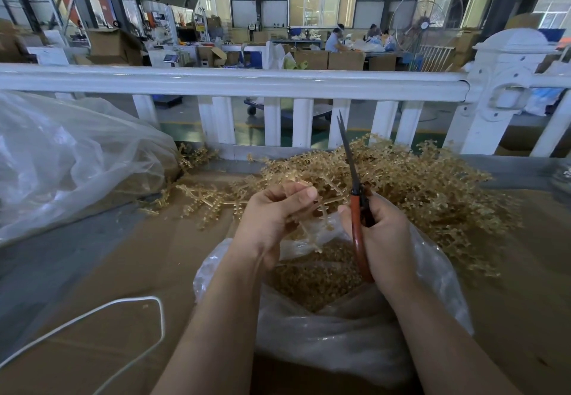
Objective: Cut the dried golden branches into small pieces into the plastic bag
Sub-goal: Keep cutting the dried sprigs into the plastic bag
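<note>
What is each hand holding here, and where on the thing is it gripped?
The left hand pinches a golden branch near its upper stem; the right hand grips the scissors by their orange handles.

The right hand (381, 234) hid most of the scissors (355, 197) handle. Plastic bag (355, 339) bottom hidden behind forearms; cut pieces (312, 280) too small & blurred to tell apart. White cord (102, 323) cut off at left edge. People (335, 41) in bkgd too small.

White railing (234, 81) across far edge of counter (102, 271). White cord (156, 302) looped near left. Big standing fan (428, 25) far right; cardboard boxes (346, 60), seated workers (335, 42) beyond.
</note>
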The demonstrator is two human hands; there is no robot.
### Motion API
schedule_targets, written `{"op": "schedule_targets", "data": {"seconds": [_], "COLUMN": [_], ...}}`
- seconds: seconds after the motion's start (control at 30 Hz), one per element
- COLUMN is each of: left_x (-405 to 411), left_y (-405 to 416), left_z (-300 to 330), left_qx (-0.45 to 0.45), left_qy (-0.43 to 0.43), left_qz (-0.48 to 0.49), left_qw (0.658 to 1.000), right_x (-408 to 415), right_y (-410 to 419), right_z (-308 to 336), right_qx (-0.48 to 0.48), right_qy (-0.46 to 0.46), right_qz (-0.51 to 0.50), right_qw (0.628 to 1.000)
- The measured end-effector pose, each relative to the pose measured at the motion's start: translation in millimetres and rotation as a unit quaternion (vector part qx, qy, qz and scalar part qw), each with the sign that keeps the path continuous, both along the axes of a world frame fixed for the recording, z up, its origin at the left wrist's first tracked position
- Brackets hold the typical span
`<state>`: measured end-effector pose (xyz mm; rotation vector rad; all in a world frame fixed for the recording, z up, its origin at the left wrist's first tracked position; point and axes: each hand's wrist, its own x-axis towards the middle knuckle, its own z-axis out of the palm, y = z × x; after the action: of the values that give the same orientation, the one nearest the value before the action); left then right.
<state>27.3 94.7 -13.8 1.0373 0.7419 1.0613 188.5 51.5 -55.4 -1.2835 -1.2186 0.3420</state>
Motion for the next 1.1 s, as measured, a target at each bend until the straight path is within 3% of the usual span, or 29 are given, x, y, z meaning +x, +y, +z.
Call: {"op": "schedule_targets", "data": {"seconds": [0.27,0.47,0.73,0.87,1.1], "left_x": [6,3,0,-2,-3], "left_y": [3,8,8,9,10], "left_z": [-2,-6,-5,-5,-7], "left_qx": [0.018,0.068,0.101,0.105,0.119], "left_qy": [-0.002,0.054,0.013,-0.047,-0.063], "left_qz": [0.100,0.177,0.148,0.112,0.088], "left_qw": [0.995,0.980,0.984,0.987,0.987], "right_x": [-3,-8,-11,-8,-8], "right_y": [-5,-11,-11,-7,-7], "right_z": [5,10,11,7,6], "right_qx": [-0.029,-0.018,-0.060,-0.096,-0.106], "right_qy": [-0.055,-0.077,-0.271,-0.291,-0.316], "right_qz": [-0.012,-0.041,-0.068,-0.066,-0.071], "right_qw": [0.998,0.996,0.958,0.950,0.940]}}
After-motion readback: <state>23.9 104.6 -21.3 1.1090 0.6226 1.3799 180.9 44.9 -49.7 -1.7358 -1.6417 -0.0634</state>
